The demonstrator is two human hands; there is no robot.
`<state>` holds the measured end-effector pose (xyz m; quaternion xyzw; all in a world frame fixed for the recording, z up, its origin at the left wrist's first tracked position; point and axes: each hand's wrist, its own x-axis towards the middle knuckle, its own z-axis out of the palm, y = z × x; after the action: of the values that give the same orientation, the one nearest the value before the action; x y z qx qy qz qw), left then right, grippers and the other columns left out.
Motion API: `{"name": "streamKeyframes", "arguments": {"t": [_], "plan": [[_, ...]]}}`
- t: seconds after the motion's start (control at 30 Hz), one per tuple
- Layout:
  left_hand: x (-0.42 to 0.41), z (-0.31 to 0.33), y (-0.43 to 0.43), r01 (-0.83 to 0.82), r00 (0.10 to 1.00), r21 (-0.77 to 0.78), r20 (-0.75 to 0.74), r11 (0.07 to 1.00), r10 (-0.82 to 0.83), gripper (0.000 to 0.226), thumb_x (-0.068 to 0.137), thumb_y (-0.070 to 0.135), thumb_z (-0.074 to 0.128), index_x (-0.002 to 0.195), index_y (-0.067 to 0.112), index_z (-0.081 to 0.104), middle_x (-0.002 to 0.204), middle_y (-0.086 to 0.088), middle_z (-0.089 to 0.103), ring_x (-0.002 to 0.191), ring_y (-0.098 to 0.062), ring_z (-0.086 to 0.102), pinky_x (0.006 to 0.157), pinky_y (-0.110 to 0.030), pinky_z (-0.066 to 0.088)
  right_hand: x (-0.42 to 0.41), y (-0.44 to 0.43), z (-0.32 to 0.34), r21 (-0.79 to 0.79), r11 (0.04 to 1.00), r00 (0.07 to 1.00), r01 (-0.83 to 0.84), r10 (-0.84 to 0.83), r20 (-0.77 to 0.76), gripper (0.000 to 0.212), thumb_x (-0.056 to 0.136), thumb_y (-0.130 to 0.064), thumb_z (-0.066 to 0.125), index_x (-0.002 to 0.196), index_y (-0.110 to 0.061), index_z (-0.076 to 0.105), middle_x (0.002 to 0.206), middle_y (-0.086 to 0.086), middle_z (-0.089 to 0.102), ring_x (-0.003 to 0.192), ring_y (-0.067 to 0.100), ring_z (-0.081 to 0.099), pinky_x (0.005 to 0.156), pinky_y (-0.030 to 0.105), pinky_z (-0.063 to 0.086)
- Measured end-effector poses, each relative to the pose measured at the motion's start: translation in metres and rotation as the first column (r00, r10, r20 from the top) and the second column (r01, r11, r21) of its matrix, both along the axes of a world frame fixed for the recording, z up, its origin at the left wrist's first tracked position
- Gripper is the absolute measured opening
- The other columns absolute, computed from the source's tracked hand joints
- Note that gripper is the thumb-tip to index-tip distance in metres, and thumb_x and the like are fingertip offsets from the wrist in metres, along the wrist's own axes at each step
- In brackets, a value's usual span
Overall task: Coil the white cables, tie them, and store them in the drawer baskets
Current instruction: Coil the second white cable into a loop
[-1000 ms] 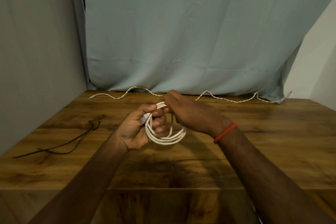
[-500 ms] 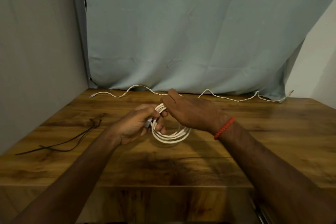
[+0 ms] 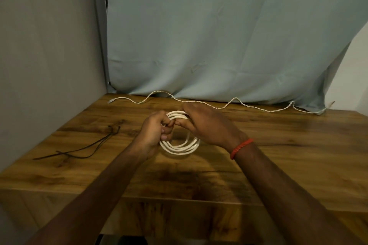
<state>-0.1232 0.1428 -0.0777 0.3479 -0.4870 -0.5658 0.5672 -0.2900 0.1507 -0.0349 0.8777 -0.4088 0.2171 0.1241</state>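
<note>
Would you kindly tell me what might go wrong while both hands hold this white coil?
The coiled cable is not yet tied; if the left hand or right hand slackens, its loops may spring apart. The black cords lie away to the left on the table, so fetching one would likely leave a single hand holding the coil.

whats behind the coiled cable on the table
A second white cable lies stretched along the back of the table, then a curtain. The right hand hides part of the coil.

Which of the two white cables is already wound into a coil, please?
The smooth white cable that the left hand and right hand hold; the braided white cable lies uncoiled along the wooden table's far edge.
</note>
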Motion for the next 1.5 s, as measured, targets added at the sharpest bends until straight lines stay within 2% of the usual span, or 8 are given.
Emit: {"name": "streamKeyframes", "arguments": {"t": [0.23, 0.47, 0.7, 0.87, 1.03, 1.1, 1.2, 1.5], "plan": [[0.014, -0.009, 0.01, 0.215, 0.955, 0.141, -0.235, 0.966, -0.178, 0.028, 0.073, 0.034, 0.046, 0.052, 0.018, 0.039, 0.035, 0.007, 0.023, 0.03, -0.009, 0.024, 0.048, -0.025, 0.029, 0.021, -0.003, -0.002, 0.16, 0.984, 0.997, -0.076, 0.074, 0.016, 0.023, 0.104, -0.033, 0.046, 0.11, -0.011, 0.05, 0.105, 0.008, 0.063, 0.083, 0.018, 0.049, 0.065, 0.03, 0.026], [0.035, -0.011, 0.014, 0.264, 0.919, 0.188, -0.346, 0.946, -0.188, 0.035, 0.077, 0.035, 0.053, 0.048, 0.019, 0.041, 0.033, 0.008, 0.024, 0.029, -0.007, 0.025, 0.049, -0.025, 0.034, 0.043, -0.004, -0.01, 0.24, 0.952, 0.964, -0.191, 0.137, 0.226, 0.018, 0.101, -0.027, 0.053, 0.113, -0.015, 0.054, 0.092, 0.0, 0.066, 0.076, 0.014, 0.056, 0.063, 0.029, 0.033], [0.038, -0.022, 0.014, 0.111, 0.914, 0.293, -0.406, 0.95, 0.019, 0.045, 0.089, 0.033, 0.049, 0.047, 0.019, 0.043, 0.038, 0.004, 0.032, 0.037, -0.013, 0.036, 0.059, -0.032, 0.042, 0.064, -0.01, -0.012, 0.147, 0.988, 0.998, -0.051, 0.044, 0.052, 0.018, 0.1, -0.036, 0.051, 0.103, -0.019, 0.05, 0.097, 0.012, 0.066, 0.084, 0.032, 0.061, 0.065, 0.038, 0.047], [0.041, -0.024, 0.014, -0.027, 0.898, 0.346, -0.403, 0.938, 0.175, 0.037, 0.097, 0.03, 0.047, 0.062, 0.016, 0.047, 0.039, 0.006, 0.035, 0.029, -0.006, 0.029, 0.033, -0.016, 0.032, 0.073, -0.014, -0.017, 0.281, 0.951, 0.97, -0.128, 0.061, 0.236, 0.017, 0.096, -0.032, 0.063, 0.103, -0.016, 0.061, 0.097, 0.002, 0.07, 0.084, 0.016, 0.061, 0.067, 0.029, 0.042], [0.05, -0.027, 0.007, -0.263, 0.892, 0.283, -0.294, 0.922, 0.345, 0.028, 0.1, 0.028, 0.041, 0.089, 0.012, 0.061, 0.051, 0.006, 0.04, 0.034, -0.005, 0.025, 0.033, -0.015, 0.021, 0.086, -0.012, -0.039, 0.497, 0.83, 0.723, -0.253, -0.179, 0.667, 0.057, 0.081, -0.042, 0.074, 0.131, -0.02, 0.057, 0.107, 0.001, 0.074, 0.091, 0.014, 0.071, 0.083, 0.032, 0.058], [0.05, -0.024, 0.008, -0.321, 0.89, 0.22, -0.262, 0.921, 0.373, 0.033, 0.102, 0.024, 0.037, 0.107, 0.006, 0.064, 0.047, 0.008, 0.045, 0.032, -0.004, 0.031, 0.032, -0.015, 0.024, 0.092, -0.009, -0.055, 0.548, 0.733, 0.479, -0.402, -0.342, 0.809, 0.043, 0.087, -0.03, 0.074, 0.125, -0.015, 0.061, 0.102, 0.007, 0.076, 0.085, 0.02, 0.074, 0.078, 0.038, 0.061], [0.042, -0.023, 0.012, -0.411, 0.876, 0.169, -0.199, 0.896, 0.439, 0.031, 0.103, 0.022, 0.038, 0.084, 0.009, 0.06, 0.039, 0.007, 0.046, 0.029, -0.004, 0.038, 0.034, -0.016, 0.029, 0.103, 0.003, -0.062, 0.484, 0.698, 0.215, -0.528, -0.442, 0.871, 0.013, 0.098, -0.012, 0.06, 0.109, -0.007, 0.064, 0.084, 0.007, 0.073, 0.058, 0.017, 0.068, 0.053, 0.029, 0.058], [0.036, -0.014, 0.013, -0.306, 0.84, 0.291, -0.366, 0.906, 0.401, 0.029, 0.102, 0.025, 0.042, 0.082, 0.01, 0.056, 0.041, 0.008, 0.045, 0.03, -0.005, 0.035, 0.033, -0.016, 0.033, 0.106, 0.002, -0.046, 0.383, 0.727, 0.073, -0.569, -0.42, 0.905, 0.019, 0.104, -0.02, 0.05, 0.092, -0.011, 0.062, 0.049, -0.011, 0.054, 0.034, -0.001, 0.043, 0.032, 0.016, 0.035]]}}
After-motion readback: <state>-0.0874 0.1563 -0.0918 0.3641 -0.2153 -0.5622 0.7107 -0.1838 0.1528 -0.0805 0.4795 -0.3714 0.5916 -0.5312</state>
